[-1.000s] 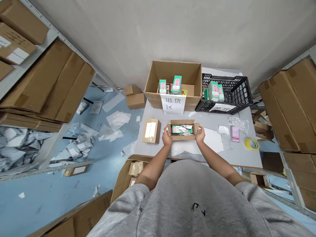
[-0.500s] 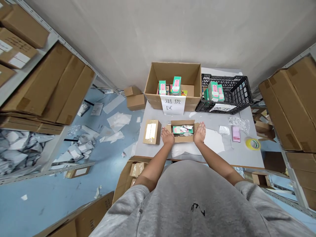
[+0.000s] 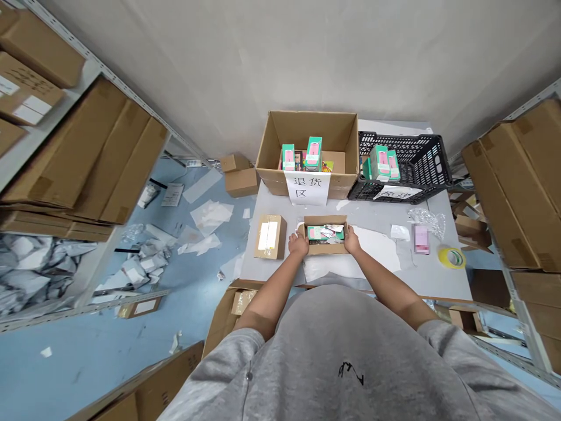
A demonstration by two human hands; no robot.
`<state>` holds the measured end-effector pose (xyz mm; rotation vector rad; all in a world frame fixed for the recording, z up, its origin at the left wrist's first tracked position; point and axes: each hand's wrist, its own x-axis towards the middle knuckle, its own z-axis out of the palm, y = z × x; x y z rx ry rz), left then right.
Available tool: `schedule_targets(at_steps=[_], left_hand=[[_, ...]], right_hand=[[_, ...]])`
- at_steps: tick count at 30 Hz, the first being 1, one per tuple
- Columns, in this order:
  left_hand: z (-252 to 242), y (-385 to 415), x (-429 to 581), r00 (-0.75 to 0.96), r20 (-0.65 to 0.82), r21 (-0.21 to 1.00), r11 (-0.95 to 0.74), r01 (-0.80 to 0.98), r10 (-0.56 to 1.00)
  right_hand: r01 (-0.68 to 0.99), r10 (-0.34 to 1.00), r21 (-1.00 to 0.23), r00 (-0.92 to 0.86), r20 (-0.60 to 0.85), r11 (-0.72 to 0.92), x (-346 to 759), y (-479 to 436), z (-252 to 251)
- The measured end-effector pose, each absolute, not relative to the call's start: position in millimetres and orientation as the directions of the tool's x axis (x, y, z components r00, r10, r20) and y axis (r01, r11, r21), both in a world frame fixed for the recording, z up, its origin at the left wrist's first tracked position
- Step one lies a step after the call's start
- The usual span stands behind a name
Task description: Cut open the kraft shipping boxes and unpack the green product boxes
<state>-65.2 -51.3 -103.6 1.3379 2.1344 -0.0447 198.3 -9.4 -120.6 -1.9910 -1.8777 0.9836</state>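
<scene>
From afar, I have the left hand [image 3: 298, 244] and right hand [image 3: 351, 239] gripping opposite ends of a small open box [image 3: 326, 249] between them, a green carton [image 3: 314, 233] inside, a labeled box [image 3: 270, 237] just left of the grip and a tape roll [image 3: 446, 257] well to its right.

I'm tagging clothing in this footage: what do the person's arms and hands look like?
The left hand and right hand are both ungloved. The grey sleeves are short and loose, leaving the forearms bare.
</scene>
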Motion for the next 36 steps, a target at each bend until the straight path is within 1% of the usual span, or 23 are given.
schedule_targets(at_steps=[2,3,5,7,10,14,16,18,20,23,26,29,31,34,36], left_hand=[[-102.7,-53.7,-55.7,-0.393,-0.398,0.212,0.5,0.839,0.829],[-101.7,-55.2,-52.0,-0.414,-0.364,0.192,0.503,0.843,0.834],[-98.7,-57.8,-48.0,-0.418,-0.342,0.164,0.491,0.856,0.842],[-95.0,-58.8,-48.0,-0.399,-0.354,0.135,0.468,0.873,0.846],[-90.5,-55.1,-50.5,-0.391,-0.425,0.112,0.476,0.872,0.817],[-88.9,-43.4,-51.9,-0.44,-0.628,0.103,0.63,0.77,0.642],[-88.2,-39.4,-52.8,-0.445,-0.671,0.099,0.666,0.739,0.593],[-85.9,-39.5,-53.9,-0.441,-0.669,0.119,0.672,0.731,0.598],[-81.9,-44.1,-54.4,-0.424,-0.624,0.17,0.644,0.746,0.656],[-75.3,-54.9,-51.8,-0.354,-0.494,0.231,0.512,0.827,0.794],[-71.4,-61.9,-45.8,-0.325,-0.371,0.199,0.416,0.887,0.87],[-70.4,-59.7,-40.5,-0.365,-0.276,0.146,0.414,0.899,0.889],[-70.1,-54.2,-39.6,-0.358,-0.229,0.146,0.396,0.907,0.905],[-70.8,-44.0,-43.1,-0.284,-0.174,0.212,0.318,0.924,0.943],[-73.2,-37.9,-48.1,-0.18,-0.175,0.286,0.225,0.932,0.968]], right_hand=[[0.807,0.942,-0.547,0.035,-0.334,-0.224,196.4,-16.6,-114.5],[0.821,0.945,-0.518,0.074,-0.319,-0.239,195.1,-20.1,-110.9],[0.868,0.97,-0.457,0.098,-0.224,-0.193,192.2,-25.6,-104.0],[0.895,0.981,-0.42,0.083,-0.173,-0.15,189.7,-27.9,-98.5],[0.903,0.981,-0.418,0.023,-0.193,-0.104,186.9,-26.0,-93.3],[0.927,0.965,-0.376,-0.117,-0.235,0.021,185.0,-21.0,-88.8],[0.929,0.956,-0.367,-0.149,-0.251,0.048,184.5,-20.3,-87.0],[0.929,0.953,-0.368,-0.153,-0.261,0.048,184.2,-21.4,-85.7],[0.927,0.952,-0.371,-0.157,-0.263,0.05,183.8,-23.5,-85.0],[0.935,0.954,-0.347,-0.166,-0.249,0.072,181.7,-25.4,-84.2],[0.954,0.952,-0.287,-0.165,-0.258,0.088,177.2,-22.1,-83.4],[0.965,0.944,-0.251,-0.147,-0.296,0.071,172.2,-13.2,-83.3],[0.968,0.935,-0.246,-0.127,-0.332,0.044,169.5,-6.0,-84.2],[0.97,0.922,-0.243,-0.101,-0.373,0.008,166.7,2.9,-86.8],[0.969,0.918,-0.247,-0.089,-0.386,-0.01,165.6,6.5,-89.4]])
